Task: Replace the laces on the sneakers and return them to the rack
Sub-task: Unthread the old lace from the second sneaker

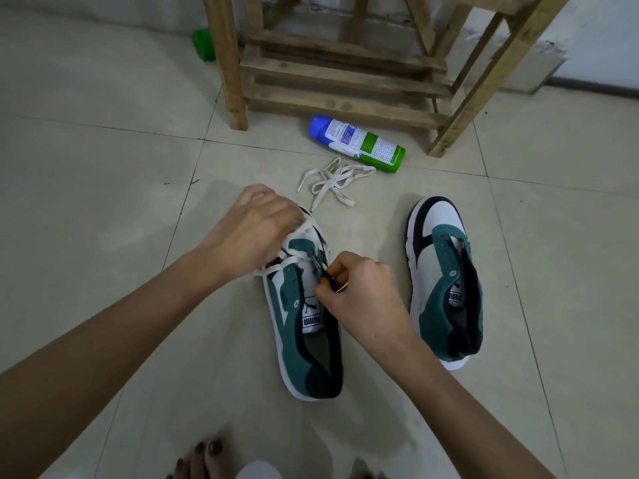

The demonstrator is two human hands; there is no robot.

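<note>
Two teal, white and black sneakers lie on the tiled floor, toes pointing away from me. The left sneaker (304, 340) has a white lace (276, 267) threaded through its front eyelets. My left hand (256, 226) grips that shoe's toe end. Over the tongue, my right hand (359, 292) pinches the lace's end near an eyelet. The right sneaker (446, 281) stands apart with no lace in it. A loose white lace (332, 181) lies tangled on the floor beyond the left shoe. The wooden rack (345, 70) stands at the back.
A blue, white and green spray can (359, 143) lies on its side in front of the rack. A green object (204, 43) sits behind the rack's left leg. My bare toes (204, 454) show at the bottom edge.
</note>
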